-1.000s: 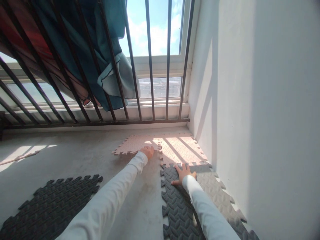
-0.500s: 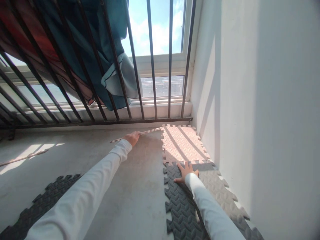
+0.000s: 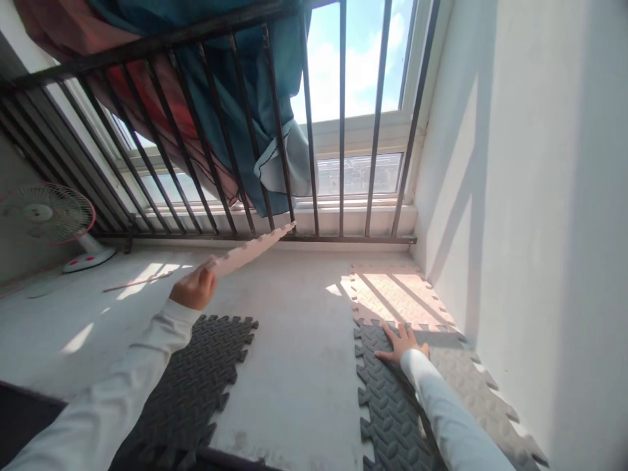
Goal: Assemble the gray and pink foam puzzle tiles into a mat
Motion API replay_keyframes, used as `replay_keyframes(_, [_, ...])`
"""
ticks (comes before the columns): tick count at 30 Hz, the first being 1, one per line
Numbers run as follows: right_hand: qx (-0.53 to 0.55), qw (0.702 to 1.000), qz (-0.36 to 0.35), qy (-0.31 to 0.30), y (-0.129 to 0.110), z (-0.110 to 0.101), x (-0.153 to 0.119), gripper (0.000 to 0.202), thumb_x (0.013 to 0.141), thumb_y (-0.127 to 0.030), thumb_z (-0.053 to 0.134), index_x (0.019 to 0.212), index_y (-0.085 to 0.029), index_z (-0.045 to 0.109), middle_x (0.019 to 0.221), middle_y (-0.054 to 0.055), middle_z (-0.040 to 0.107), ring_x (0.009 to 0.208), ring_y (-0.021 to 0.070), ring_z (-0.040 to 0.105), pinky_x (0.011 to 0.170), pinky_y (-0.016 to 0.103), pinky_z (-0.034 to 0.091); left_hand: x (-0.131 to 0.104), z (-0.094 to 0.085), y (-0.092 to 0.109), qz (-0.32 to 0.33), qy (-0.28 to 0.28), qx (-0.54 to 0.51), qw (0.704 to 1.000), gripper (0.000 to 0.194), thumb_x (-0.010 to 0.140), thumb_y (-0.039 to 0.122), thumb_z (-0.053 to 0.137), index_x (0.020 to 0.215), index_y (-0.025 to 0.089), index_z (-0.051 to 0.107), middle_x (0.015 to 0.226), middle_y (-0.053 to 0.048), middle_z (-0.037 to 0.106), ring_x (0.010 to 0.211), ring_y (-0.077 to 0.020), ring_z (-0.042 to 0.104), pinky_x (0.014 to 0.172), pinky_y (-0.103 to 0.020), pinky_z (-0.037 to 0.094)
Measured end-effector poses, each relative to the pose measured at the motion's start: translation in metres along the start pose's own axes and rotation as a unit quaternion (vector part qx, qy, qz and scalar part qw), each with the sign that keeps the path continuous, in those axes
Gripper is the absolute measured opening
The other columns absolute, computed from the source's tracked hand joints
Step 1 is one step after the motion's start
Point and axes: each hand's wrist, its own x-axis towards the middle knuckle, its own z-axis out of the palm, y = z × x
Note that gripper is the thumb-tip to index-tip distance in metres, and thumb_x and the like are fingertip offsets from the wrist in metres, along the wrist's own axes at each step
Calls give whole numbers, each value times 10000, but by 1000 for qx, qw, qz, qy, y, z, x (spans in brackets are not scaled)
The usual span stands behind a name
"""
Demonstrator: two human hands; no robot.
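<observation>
My left hand [image 3: 195,286] is closed on one end of a pale pink foam mat tile [image 3: 255,250] with toothed edges, held up off the floor and seen nearly edge-on. On the right, my right hand [image 3: 403,343] lies with fingers spread on a dark grey foam tile [image 3: 387,386], near its far edge. Beyond that edge a pink foam tile [image 3: 392,294] lies flat against it, striped by the railing's shadow. A lighter grey tile [image 3: 475,373] runs along the wall side. Below my left forearm lies another dark foam mat [image 3: 206,366], apart from the others.
A black metal railing [image 3: 342,131] stands before the window, with a blue and red cloth [image 3: 235,131] hanging behind its bars. A white wall [image 3: 530,196] rises at the right. At the far left stands a fan [image 3: 53,212], and a thin strip [image 3: 137,282] lies on the floor.
My left hand has moved left and lifted the pink tile away from the tile beside the wall. My right hand stays on the dark tile. The view has swung left.
</observation>
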Motion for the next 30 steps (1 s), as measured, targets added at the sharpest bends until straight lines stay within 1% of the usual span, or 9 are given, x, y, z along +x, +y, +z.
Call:
replay_keyframes(2, [4,999,-6,41,2,9,-2,773,649,-635,428,1313,-356,145,1415,68,132,1275,296,88,908,594,211,-60,-7,-18,34,32,-27,999,438,822,197,315,1256,253,318,1118,-55,582,956,-192,572,798,-348,459])
replay_keyframes(4, [15,996,-9,83,4,20,-7,728,698,-581,406,1324,-310,152,1403,78,181,1266,289,142,933,549,223,-129,-9,-27,85,29,-46,995,517,813,147,325,1304,270,220,1155,-46,561,1052,-169,516,884,-354,418])
replay_keyframes(6, [24,994,-7,110,7,30,-15,692,743,-496,392,1337,-246,138,1386,101,223,1257,273,185,960,501,219,-195,-8,-33,117,-14,-37,992,470,792,87,307,1241,213,370,1132,-80,576,1074,-177,499,904,-343,405])
replay_keyframes(8, [26,993,-1,119,9,37,-26,666,766,-421,381,1340,-197,129,1374,116,247,1256,251,202,974,465,218,-250,-5,-37,132,-80,-18,988,458,763,24,252,1056,200,557,1071,-68,613,1026,-166,535,875,-311,425])
replay_keyframes(11, [36,994,9,103,11,41,-47,627,779,-391,351,1335,-175,157,1373,112,251,1247,247,228,963,439,254,-299,-4,-42,134,-151,-15,979,560,707,-44,201,923,242,632,1027,-6,638,988,-116,556,850,-237,435])
replay_keyframes(14, [63,993,15,96,10,43,-69,603,789,-385,310,1327,-143,187,1371,116,255,1243,249,238,951,413,286,-312,-7,-38,121,-175,-18,977,567,698,-43,213,950,240,635,1065,-14,619,1025,-120,532,894,-240,405])
replay_keyframes(17, [87,989,10,117,10,49,-86,608,776,-373,312,1312,-101,221,1348,135,296,1240,238,248,939,400,308,-305,-12,-21,110,-210,-6,971,555,716,-27,217,1014,222,614,1105,-40,594,1059,-132,508,916,-257,387])
replay_keyframes(23, [138,974,-30,178,21,76,-107,569,728,-396,332,1227,-128,376,1255,135,429,1170,238,364,881,419,365,-288,-24,15,58,-324,-21,944,602,696,-52,202,1117,204,548,1189,-56,525,1121,-157,451,913,-303,396])
replay_keyframes(30, [154,964,39,214,27,98,-136,504,731,-382,267,1176,-202,420,1214,86,477,1099,233,434,869,449,367,-273,-32,16,32,-424,-72,902,573,690,-36,273,1174,179,492,1254,-90,461,1176,-190,384,950,-338,356])
